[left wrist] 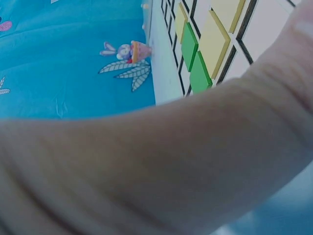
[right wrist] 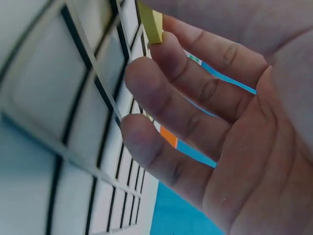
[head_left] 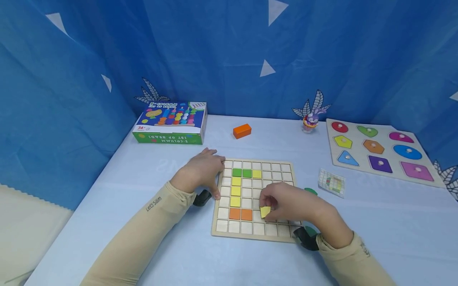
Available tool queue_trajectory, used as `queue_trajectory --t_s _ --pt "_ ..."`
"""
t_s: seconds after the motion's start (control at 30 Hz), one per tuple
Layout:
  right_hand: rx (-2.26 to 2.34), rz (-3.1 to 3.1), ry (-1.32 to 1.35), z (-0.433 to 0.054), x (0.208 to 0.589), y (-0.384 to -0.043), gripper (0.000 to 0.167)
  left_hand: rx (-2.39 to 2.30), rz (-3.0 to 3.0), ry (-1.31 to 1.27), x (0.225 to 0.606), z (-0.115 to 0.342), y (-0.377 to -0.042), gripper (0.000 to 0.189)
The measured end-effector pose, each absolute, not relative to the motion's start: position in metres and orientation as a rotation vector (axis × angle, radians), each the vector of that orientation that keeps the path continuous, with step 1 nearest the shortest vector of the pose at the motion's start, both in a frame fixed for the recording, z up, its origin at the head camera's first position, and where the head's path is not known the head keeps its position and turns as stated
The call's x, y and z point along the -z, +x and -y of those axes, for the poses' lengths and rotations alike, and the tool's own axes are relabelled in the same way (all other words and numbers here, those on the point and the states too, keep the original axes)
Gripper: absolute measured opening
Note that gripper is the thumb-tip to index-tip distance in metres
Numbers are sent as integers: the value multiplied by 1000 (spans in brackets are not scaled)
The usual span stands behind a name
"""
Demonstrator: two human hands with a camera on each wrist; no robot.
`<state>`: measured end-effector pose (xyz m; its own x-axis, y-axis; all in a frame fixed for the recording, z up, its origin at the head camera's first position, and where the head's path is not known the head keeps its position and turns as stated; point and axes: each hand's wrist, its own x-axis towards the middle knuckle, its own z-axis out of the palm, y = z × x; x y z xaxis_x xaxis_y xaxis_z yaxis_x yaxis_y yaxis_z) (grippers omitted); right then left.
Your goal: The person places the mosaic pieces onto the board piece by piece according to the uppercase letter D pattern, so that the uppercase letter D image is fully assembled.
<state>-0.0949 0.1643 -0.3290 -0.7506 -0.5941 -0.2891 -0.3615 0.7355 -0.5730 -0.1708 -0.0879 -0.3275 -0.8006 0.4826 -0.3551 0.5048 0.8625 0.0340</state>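
Observation:
A wooden grid board (head_left: pixel 253 236) lies on the table with square tiles in some of its cells. Two green tiles (head_left: pixel 237 172) and a yellow tile form its upper row, yellow tiles (head_left: pixel 235 191) run down a column, and two orange tiles (head_left: pixel 235 213) sit below. My left hand (head_left: pixel 198 171) rests at the board's upper left edge, thumb and fingers spread along it. Over the lower middle cells, my right hand (head_left: pixel 295 201) pinches a yellow tile (right wrist: pixel 153 24) between thumb and index finger, tilted, just right of the orange row. The other right fingers are bent close over the board.
Right of the board lies a small pattern card (head_left: pixel 332 182); green pieces (head_left: pixel 311 191) show partly behind the right wrist. Farther back are a bead-set box (head_left: pixel 169 123), an orange block (head_left: pixel 242 131), a small figurine (head_left: pixel 310 120) and a shape puzzle board (head_left: pixel 386 155).

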Motion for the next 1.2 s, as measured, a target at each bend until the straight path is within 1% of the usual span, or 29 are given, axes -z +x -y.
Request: queue_trajectory --t_s 0.4,0.8,1.2 --pt "705 -2458 -863 -155 341 -94 25 80 -2684 732 330 90 -171 89" --pt "664 -2473 -826 -153 345 -94 26 66 -2684 746 330 90 -170 87" --pt "648 -2464 -844 -153 344 -95 21 68 -2690 755 330 89 -172 87"
